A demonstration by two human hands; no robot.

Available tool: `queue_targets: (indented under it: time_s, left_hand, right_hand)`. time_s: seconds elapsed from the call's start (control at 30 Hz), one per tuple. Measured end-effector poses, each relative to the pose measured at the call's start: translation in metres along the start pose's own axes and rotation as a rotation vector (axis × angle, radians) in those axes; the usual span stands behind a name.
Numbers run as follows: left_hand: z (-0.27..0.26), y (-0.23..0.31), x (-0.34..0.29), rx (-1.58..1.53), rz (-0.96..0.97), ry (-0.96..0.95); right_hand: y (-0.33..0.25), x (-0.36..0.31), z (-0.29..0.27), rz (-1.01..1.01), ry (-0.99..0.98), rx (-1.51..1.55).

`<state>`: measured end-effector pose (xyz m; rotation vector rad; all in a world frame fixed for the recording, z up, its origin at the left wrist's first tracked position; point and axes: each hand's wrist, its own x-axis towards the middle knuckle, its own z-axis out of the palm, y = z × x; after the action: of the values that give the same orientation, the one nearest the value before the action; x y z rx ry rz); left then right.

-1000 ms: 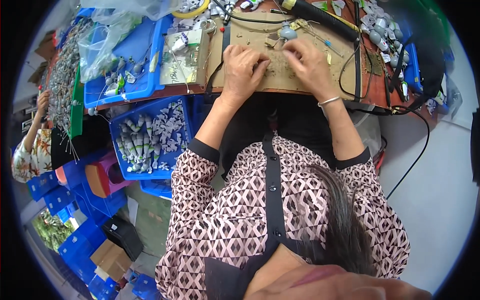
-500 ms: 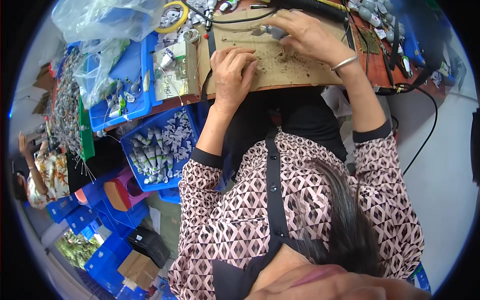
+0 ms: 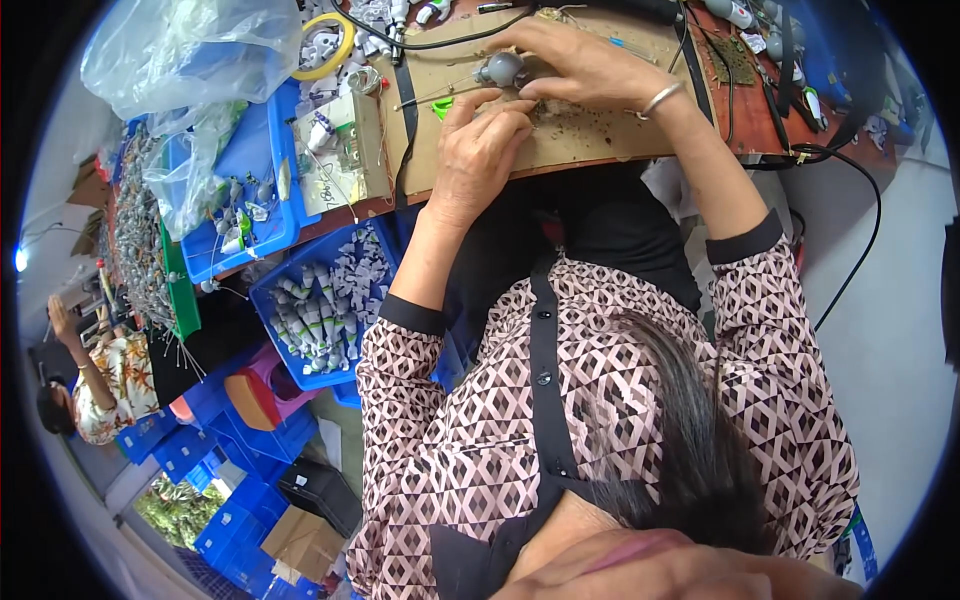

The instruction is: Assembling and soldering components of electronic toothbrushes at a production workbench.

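Observation:
Over the cardboard sheet [image 3: 610, 135], my right hand [image 3: 585, 72] curves around a grey ball-shaped part [image 3: 503, 69], gripping it between thumb and fingers. A thin wire runs left from the ball's narrow end. Close below, my left hand [image 3: 478, 150] has its fingers bent and pressed together near my right thumb; whatever they pinch is hidden. A small bright green piece [image 3: 441, 107] lies on the cardboard beside the left fingers. Dark crumbs are scattered beneath both hands.
Left of the cardboard stand a boxed circuit device [image 3: 345, 155], a yellow tape roll [image 3: 347, 48] and a blue tray [image 3: 288, 185] with plastic bags. Below sits a blue bin [image 3: 345, 380] of white-grey parts. Black cables [image 3: 845, 158] hang at right. A co-worker's arm [image 3: 90, 375] shows far left.
My right hand has shifted left, closer to my left hand, and the grey ball now shows plainly. The green piece has come into sight beside my left fingers.

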<state>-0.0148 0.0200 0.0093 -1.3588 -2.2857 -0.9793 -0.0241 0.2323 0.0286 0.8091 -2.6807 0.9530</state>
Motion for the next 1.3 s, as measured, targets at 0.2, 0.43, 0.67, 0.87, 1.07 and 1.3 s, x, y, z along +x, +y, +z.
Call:
queue_targets:
  time_s: [0.2, 0.43, 0.67, 0.87, 1.07, 1.3]
  left_hand:
    - [0.000, -0.002, 0.000, -0.045, -0.037, -0.007]
    - [0.001, 0.002, 0.001, -0.054, -0.079, 0.020]
    - [0.005, 0.005, -0.002, -0.015, -0.072, 0.009]
    - [0.009, 0.007, 0.001, 0.007, -0.059, 0.011]
    - [0.004, 0.010, -0.001, 0.040, -0.085, -0.017]
    - [0.005, 0.010, 0.002, 0.044, -0.074, -0.013]
  right_hand:
    - [-0.030, -0.043, 0.009, 0.238, 0.316, -0.230]
    - [-0.049, -0.044, 0.030, 0.266, 0.293, -0.321]
    - [-0.048, -0.044, 0.026, 0.245, 0.239, -0.273]
    - [-0.047, -0.043, 0.026, 0.293, 0.222, -0.243]
    - [-0.048, -0.046, 0.026, 0.283, 0.219, -0.167]
    - [-0.034, -0.046, -0.005, 0.254, 0.287, -0.132]
